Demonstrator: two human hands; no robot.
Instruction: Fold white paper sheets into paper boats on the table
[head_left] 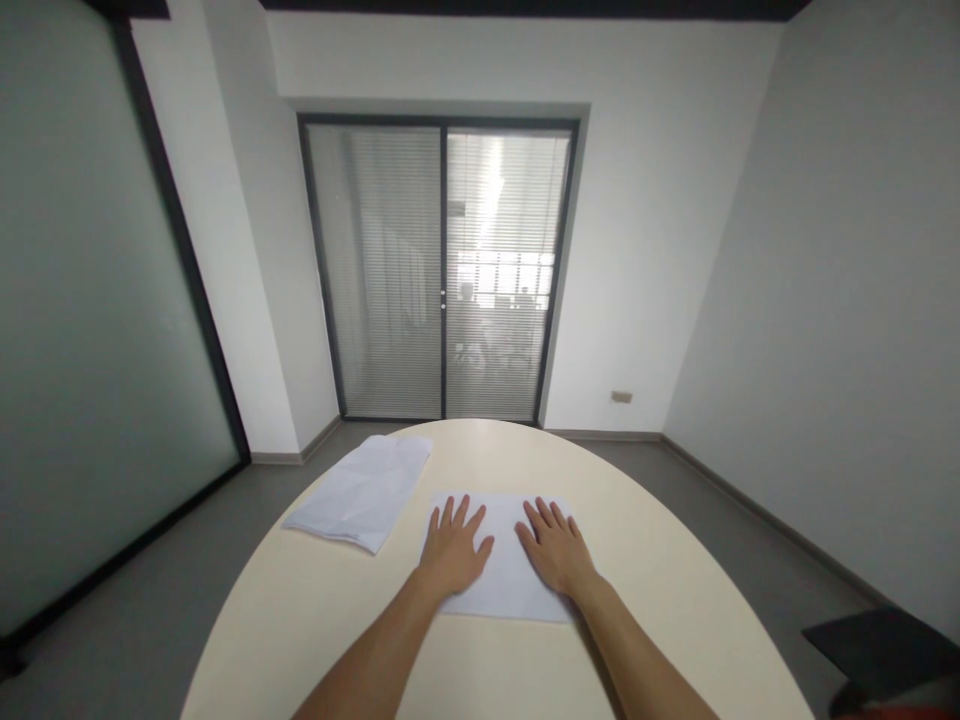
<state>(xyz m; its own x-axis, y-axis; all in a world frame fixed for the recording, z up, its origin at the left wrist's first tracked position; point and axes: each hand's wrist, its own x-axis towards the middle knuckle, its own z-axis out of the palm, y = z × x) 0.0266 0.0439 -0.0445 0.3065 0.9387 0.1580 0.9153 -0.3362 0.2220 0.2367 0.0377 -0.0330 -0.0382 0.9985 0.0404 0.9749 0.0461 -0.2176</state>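
White sheet (502, 585) lies flat beneath our hands on the pale, curved tabletop (645, 560), its near edge closer to us than our fingers. We rest the left hand (452, 548) over its left side and the right hand (555, 550) over its right, both palm down, fingers spread wide, with a strip of white showing between our thumbs. Beyond, to the left, a folded white bundle (364, 490) sits apart from the sheet; farther off stand glass doors (382, 280) with blinds.
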